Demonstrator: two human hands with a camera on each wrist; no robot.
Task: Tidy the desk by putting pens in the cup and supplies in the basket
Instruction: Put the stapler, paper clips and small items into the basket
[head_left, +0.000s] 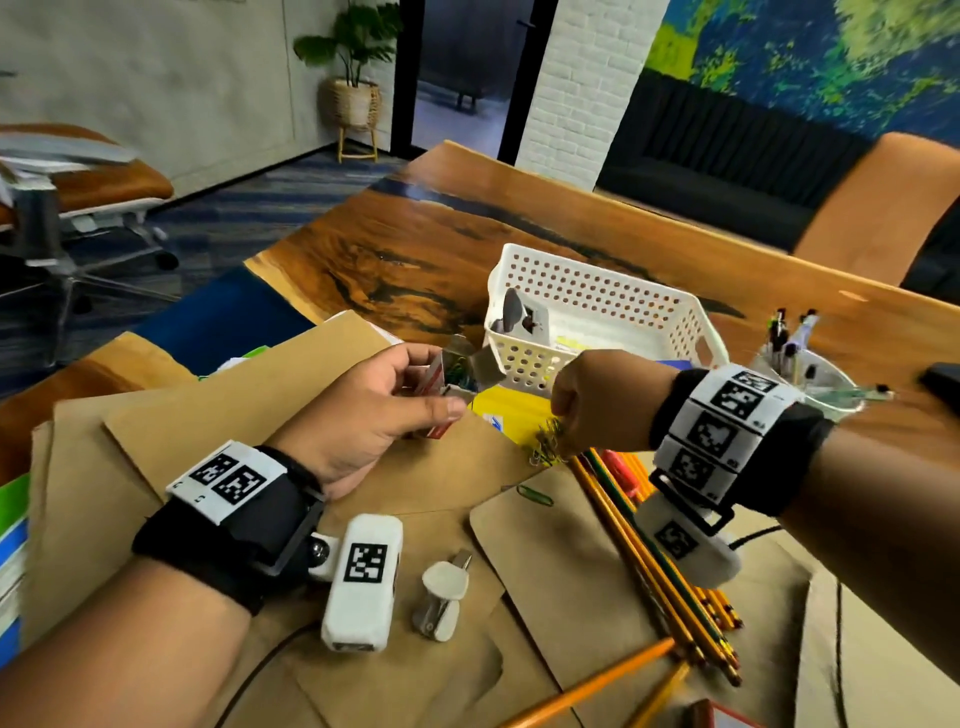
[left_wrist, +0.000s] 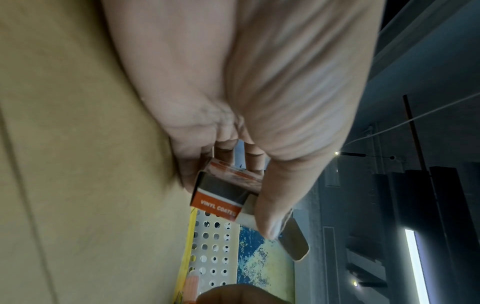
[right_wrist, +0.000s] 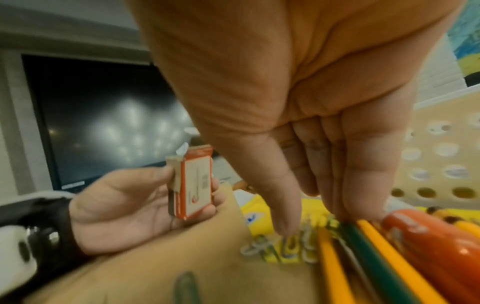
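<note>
- We find bare desk wood open beyond the basket.
- Pencils, stapler remover and envelopes crowd our near side.

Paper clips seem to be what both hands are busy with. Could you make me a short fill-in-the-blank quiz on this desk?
1. The left hand holds a small open ____ with clips inside.
2. The right hand pinches a bunch of ____ above the envelopes.
3. The white basket has walls full of round ____.
4. The pens stand in a clear ____.

Missing words: box; paper clips; holes; cup
</note>
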